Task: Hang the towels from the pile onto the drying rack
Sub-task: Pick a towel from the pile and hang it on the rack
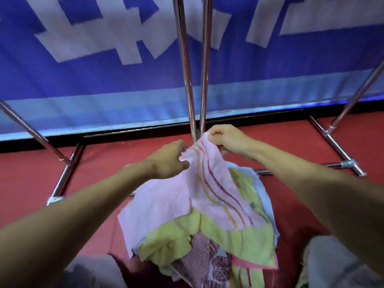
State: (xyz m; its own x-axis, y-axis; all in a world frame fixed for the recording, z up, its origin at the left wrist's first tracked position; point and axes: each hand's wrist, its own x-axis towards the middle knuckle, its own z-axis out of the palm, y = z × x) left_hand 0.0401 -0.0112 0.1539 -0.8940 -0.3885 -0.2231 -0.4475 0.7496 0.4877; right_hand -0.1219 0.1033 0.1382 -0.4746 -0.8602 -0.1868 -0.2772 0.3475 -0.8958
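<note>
Two hands, head view: my left hand (168, 159) and right hand (226, 138) each pinch the top edge of the pink striped towel (207, 183) just beside the twin bars of the drying rack (185, 59), its tail draped on the pile (239, 240) inside the rack's base.

We count two hands, the left hand (166, 159) and the right hand (226, 136); one pink striped towel (207, 190) between them; one pile (228, 242) beneath, where we make out at least four more cloths, yellow-green, pale blue, maroon patterned and pink-edged, though the full number is hidden; one drying rack (336, 145) with two top rails (185, 59) and two slanted struts (31, 130); one blue banner (104, 80).
</note>
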